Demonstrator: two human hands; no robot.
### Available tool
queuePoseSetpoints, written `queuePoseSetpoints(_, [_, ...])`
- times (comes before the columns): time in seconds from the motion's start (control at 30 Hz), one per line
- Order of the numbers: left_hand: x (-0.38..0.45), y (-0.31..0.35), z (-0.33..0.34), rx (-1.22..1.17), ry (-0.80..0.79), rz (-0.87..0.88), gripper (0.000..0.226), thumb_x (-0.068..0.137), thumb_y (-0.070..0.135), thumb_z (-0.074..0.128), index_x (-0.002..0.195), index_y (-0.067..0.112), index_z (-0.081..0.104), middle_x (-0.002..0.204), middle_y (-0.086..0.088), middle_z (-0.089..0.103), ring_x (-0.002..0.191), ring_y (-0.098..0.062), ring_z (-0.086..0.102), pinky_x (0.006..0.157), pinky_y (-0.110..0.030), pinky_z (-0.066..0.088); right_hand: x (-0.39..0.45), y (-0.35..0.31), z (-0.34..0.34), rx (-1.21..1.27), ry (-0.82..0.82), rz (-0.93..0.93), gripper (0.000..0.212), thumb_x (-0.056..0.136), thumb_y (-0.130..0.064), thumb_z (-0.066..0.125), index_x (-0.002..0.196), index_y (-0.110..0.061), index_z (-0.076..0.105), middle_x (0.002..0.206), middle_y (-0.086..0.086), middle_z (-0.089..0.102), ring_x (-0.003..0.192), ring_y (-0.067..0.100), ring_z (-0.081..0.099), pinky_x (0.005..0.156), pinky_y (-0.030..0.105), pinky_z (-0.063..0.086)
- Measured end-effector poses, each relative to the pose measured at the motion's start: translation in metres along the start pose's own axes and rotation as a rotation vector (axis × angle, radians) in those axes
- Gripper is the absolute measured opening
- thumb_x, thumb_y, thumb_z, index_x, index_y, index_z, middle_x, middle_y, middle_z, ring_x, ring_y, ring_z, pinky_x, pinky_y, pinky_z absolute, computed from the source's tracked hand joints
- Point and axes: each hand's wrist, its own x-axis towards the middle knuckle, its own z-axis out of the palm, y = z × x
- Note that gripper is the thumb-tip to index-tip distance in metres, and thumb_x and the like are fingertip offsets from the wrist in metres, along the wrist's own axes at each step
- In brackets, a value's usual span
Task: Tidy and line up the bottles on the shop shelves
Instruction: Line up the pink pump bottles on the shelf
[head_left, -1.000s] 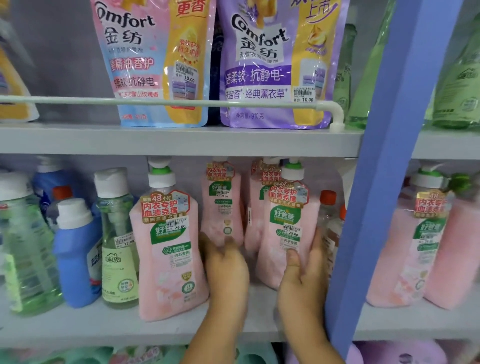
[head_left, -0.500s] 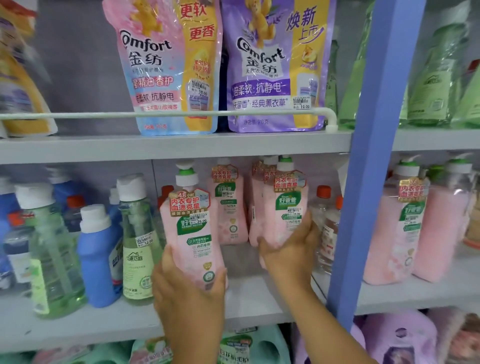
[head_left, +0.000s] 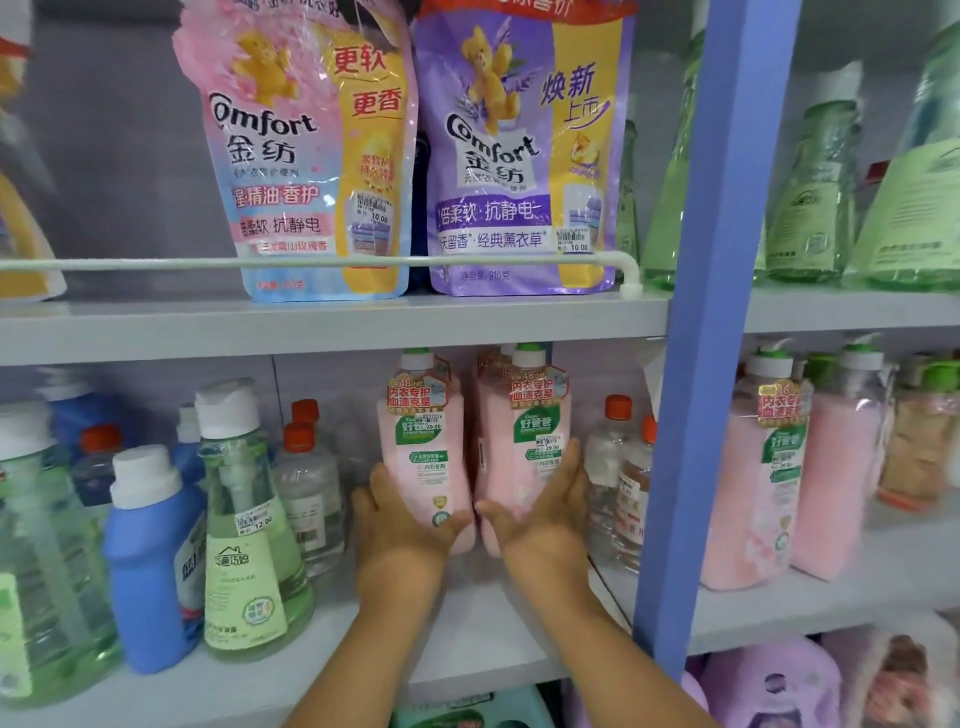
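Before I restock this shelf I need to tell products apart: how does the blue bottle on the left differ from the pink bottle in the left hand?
The blue bottle is opaque blue with a wide white screw cap; the pink bottle is pale pink with a narrow white-and-green top. The blue bottle stands untouched near the shelf's front; the pink bottle sits further back, held by the left hand. Both stand upright on the same shelf.

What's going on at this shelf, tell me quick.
A person is tidying shop shelves. The left hand holds one pink bottle and the right hand holds another pink bottle, both upright and side by side near the back of the middle shelf. Green and blue bottles stand to the left, clear bottles with orange caps to the right. Refill pouches stand on the shelf above.
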Motion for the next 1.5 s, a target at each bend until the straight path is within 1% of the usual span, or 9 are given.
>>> queuePoseSetpoints(0.27, [0.004,0.001,0.001,0.067,0.034,0.001,0.107,0.051,0.067,0.085,0.131,0.022,0.030,0.124,-0.008,0.047,0.110,-0.032,0.056,0.081,-0.042,0.050,0.002,0.003,0.001,-0.009,0.018,0.052,0.135,0.060,-0.057,0.087,0.157,-0.026,-0.002,0.154,0.007,0.026,0.137,0.028,0.038,0.108,0.042,0.043])
queuePoseSetpoints(0.47, [-0.019,-0.002,-0.010,-0.192,0.011,-0.032,0.096,0.059,0.054,0.084,0.138,0.024,0.039,0.131,-0.006,0.052,0.116,-0.028,0.057,0.091,-0.046,0.054,-0.035,-0.022,-0.037,0.065,-0.156,0.125,0.125,0.076,-0.053,0.078,0.157,-0.030,-0.014,0.161,-0.004,0.006,0.149,0.022,0.015,0.119,0.036,0.027])
queuePoseSetpoints(0.63, [-0.110,0.025,-0.034,-0.448,0.009,-0.004,0.064,0.083,0.037,0.078,0.137,0.032,0.044,0.133,0.012,0.046,0.110,-0.005,0.055,0.089,-0.027,0.044,-0.106,-0.034,-0.139,0.322,-0.501,0.025,0.081,0.089,-0.034,0.071,0.149,-0.052,0.021,0.151,-0.033,0.026,0.137,-0.012,0.031,0.109,0.017,0.033])
queuePoseSetpoints(0.73, [-0.167,0.057,-0.029,-0.569,-0.014,0.047,0.045,0.083,0.035,0.074,0.120,0.044,0.050,0.125,0.022,0.054,0.108,0.007,0.057,0.088,-0.020,0.046,-0.110,-0.013,-0.208,0.500,-0.480,0.011,0.062,0.079,-0.029,0.076,0.132,-0.047,0.050,0.129,-0.031,0.058,0.120,-0.006,0.058,0.097,0.022,0.048])
queuePoseSetpoints(0.87, [-0.226,0.108,0.009,-0.473,0.085,0.201,0.038,0.084,0.042,0.072,0.116,0.048,0.053,0.120,0.021,0.055,0.107,-0.001,0.061,0.084,-0.024,0.052,-0.081,0.040,-0.273,0.603,-0.344,0.076,0.043,0.078,-0.027,0.072,0.120,-0.033,0.063,0.115,-0.019,0.071,0.109,0.006,0.067,0.082,0.012,0.051])
queuePoseSetpoints(1.07, [-0.245,0.201,0.112,-0.429,0.016,0.287,0.060,0.086,0.039,0.074,0.131,0.054,0.038,0.131,0.029,0.044,0.123,0.013,0.045,0.096,-0.001,0.033,0.018,0.138,-0.310,0.458,-0.153,0.078,0.058,0.087,-0.032,0.074,0.135,-0.043,0.044,0.138,-0.013,0.049,0.123,0.007,0.053,0.096,0.025,0.043])
queuePoseSetpoints(1.13, [-0.230,0.220,0.143,-0.366,0.087,0.246,0.078,0.082,0.035,0.079,0.145,0.035,0.032,0.140,0.016,0.036,0.128,0.007,0.038,0.099,0.004,0.020,0.055,0.158,-0.311,0.348,-0.092,0.058,0.073,0.085,-0.032,0.077,0.146,-0.034,0.036,0.148,-0.003,0.038,0.135,0.016,0.043,0.103,0.027,0.037])
queuePoseSetpoints(1.3, [-0.193,0.253,0.191,-0.136,0.270,0.135,0.111,0.071,0.047,0.083,0.154,0.014,0.017,0.149,-0.011,0.038,0.138,-0.032,0.036,0.113,-0.044,0.036,0.109,0.186,-0.285,0.267,-0.109,0.018,0.110,0.062,-0.050,0.086,0.150,-0.020,0.028,0.147,0.011,0.037,0.136,0.029,0.040,0.113,0.045,0.039])
queuePoseSetpoints(1.5, [-0.188,0.261,0.216,0.020,0.364,0.008,0.120,0.066,0.054,0.081,0.155,0.016,0.011,0.135,-0.011,0.049,0.125,-0.035,0.047,0.094,-0.046,0.046,0.115,0.200,-0.282,0.249,-0.132,0.012,0.115,0.054,-0.064,0.083,0.147,-0.021,0.031,0.136,0.008,0.050,0.126,0.029,0.049,0.100,0.042,0.046])
